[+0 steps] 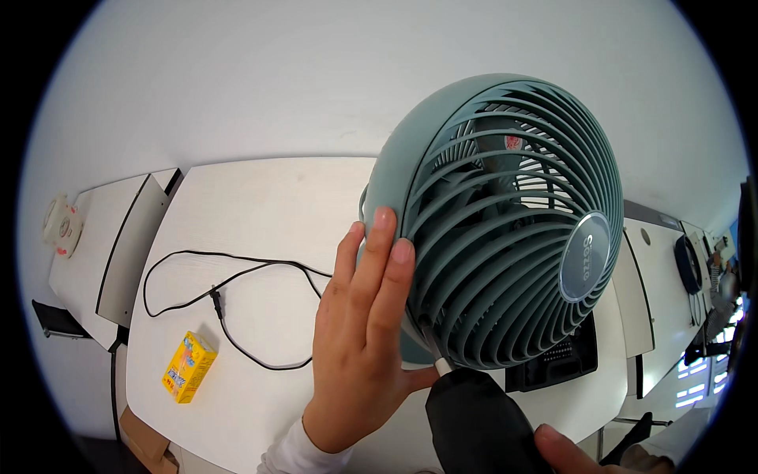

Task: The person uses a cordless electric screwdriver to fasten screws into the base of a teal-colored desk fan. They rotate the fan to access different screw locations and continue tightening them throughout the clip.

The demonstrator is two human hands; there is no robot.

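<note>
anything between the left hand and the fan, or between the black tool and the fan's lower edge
Nothing visible blocks either. The left hand already has fingertips against the grey-green fan. The black tool in the right hand has its shaft at the lower edge; whether the tip makes contact is unclear.

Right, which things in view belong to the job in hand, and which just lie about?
Job in hand:
round green slatted fan, steadied by the left hand
black metal-shafted screwdriver, in the right hand
black plastic tray, probably
black cord, probably the fan's

Lying about, apparently:
small yellow rectangular carton
rounded white object, far left
</note>
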